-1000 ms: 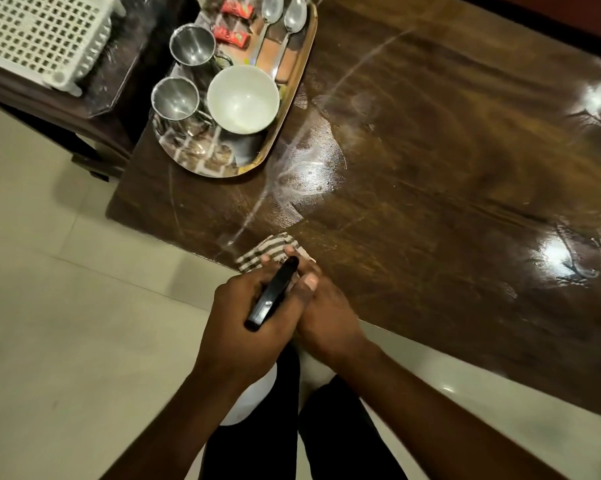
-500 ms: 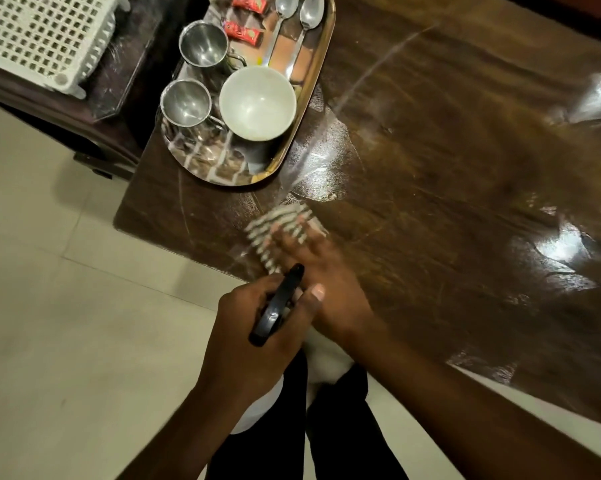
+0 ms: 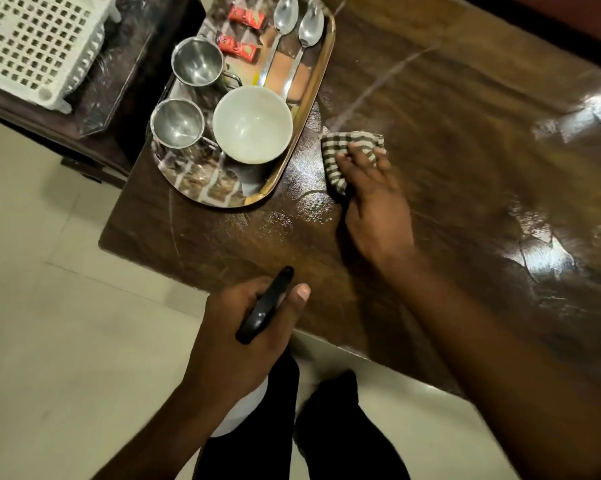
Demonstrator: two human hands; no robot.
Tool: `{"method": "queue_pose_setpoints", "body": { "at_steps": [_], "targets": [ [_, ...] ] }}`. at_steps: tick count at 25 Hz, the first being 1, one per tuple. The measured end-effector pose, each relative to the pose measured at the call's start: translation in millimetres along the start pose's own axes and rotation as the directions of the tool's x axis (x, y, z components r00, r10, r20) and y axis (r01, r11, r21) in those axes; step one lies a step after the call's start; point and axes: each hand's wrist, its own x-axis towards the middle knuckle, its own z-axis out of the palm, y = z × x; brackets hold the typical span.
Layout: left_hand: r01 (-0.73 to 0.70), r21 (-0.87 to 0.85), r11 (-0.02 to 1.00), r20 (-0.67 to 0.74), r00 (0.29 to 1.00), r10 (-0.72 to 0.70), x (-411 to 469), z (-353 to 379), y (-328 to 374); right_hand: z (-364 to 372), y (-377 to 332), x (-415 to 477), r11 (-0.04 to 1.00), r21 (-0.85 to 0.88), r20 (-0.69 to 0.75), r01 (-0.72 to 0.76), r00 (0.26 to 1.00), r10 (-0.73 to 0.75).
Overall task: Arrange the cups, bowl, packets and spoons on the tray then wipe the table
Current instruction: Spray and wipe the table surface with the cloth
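Already the wiping is well under way. The wooden table [image 3: 465,168] fills the view from twelve round to four o'clock, its surface glossy and streaked. At eleven o'clock the metal tray [image 3: 202,185] sits on the table's corner and appears fully loaded, so arranging looks finished.

The right hand [image 3: 372,195] has travelled since a second ago. It was at the near edge, right against the left hand, and now it is out at one o'clock, just beside the tray's right rim. Its fingers lie spread and flat, pressing the striped cloth [image 3: 347,143] down on the wood. The left hand [image 3: 243,334] stays at six o'clock off the table edge, fingers and thumb curled round a black object [image 3: 264,306].

On the tray, the white bowl [image 3: 252,124] stands at its near end with two steel cups [image 3: 178,123] to its nine and eleven o'clock. Two spoons [image 3: 285,15] and two red packets [image 3: 238,49] lie at the far end.

The stroke has covered the near-left strip. The wide stretch toward three o'clock probably remains to be wiped.
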Motion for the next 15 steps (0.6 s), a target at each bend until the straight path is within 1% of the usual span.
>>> {"method": "queue_pose_setpoints", "body": {
  "at_steps": [1, 2, 3, 4, 6, 7, 8, 9, 10, 11, 12, 13, 14, 15],
  "targets": [
    [-0.010, -0.009, 1.000, -0.008, 1.000, 0.010, 6, 2, 4, 8, -9, -13, 1.000, 0.008, 0.014, -0.001, 1.000, 0.001],
    [-0.019, -0.019, 1.000, -0.015, 1.000, 0.018, 12, 4, 8, 16, -19, -34, 0.999, 0.016, 0.049, 0.051, 0.997, -0.052],
    [-0.021, -0.034, 0.999, -0.019, 1.000, 0.020, 19, 8, 13, 24, -26, -59, 0.989, 0.033, 0.098, 0.144, 0.984, -0.147],
    [-0.017, -0.046, 0.999, -0.018, 1.000, 0.016, 26, 12, 18, 27, -31, -82, 0.964, 0.054, 0.149, 0.262, 0.952, -0.267],
    [-0.014, -0.054, 0.998, -0.014, 1.000, 0.014, 41, 21, 31, 26, -27, -111, 0.879, 0.122, 0.238, 0.460, 0.847, -0.476],
    [-0.027, -0.046, 0.999, -0.016, 1.000, 0.027, 50, 27, 38, 21, -19, -110, 0.838, 0.144, 0.254, 0.526, 0.799, -0.545],
    [-0.045, -0.025, 0.999, -0.017, 0.999, 0.045, 59, 33, 45, 14, -9, -99, 0.815, 0.151, 0.255, 0.559, 0.775, -0.579],
    [-0.064, -0.002, 0.998, -0.012, 0.998, 0.064, 68, 39, 52, 8, 3, -80, 0.813, 0.126, 0.246, 0.568, 0.776, -0.581],
    [-0.081, 0.018, 0.997, -0.007, 0.997, 0.081, 76, 44, 59, -1, 17, -56, 0.835, 0.073, 0.228, 0.545, 0.806, -0.546],
    [-0.091, 0.037, 0.995, -0.010, 0.996, 0.091, 85, 50, 65, -10, 34, -25, 0.872, 0.003, 0.192, 0.490, 0.855, -0.482],
    [-0.091, 0.051, 0.995, -0.012, 0.996, 0.092, 95, 56, 71, -22, 52, 9, 0.915, -0.057, 0.146, 0.400, 0.910, -0.389],
    [-0.082, 0.056, 0.995, -0.015, 0.996, 0.083, 105, 61, 77, -32, 72, 43, 0.954, -0.079, 0.099, 0.288, 0.955, -0.280],
    [-0.070, 0.055, 0.996, -0.012, 0.997, 0.071, 114, 67, 84, -44, 88, 73, 0.983, -0.061, 0.058, 0.173, 0.984, -0.170],
    [-0.061, 0.056, 0.997, -0.012, 0.998, 0.062, 123, 72, 90, -55, 100, 96, 0.997, -0.028, 0.012, 0.078, 0.997, -0.078]
  ]
}}
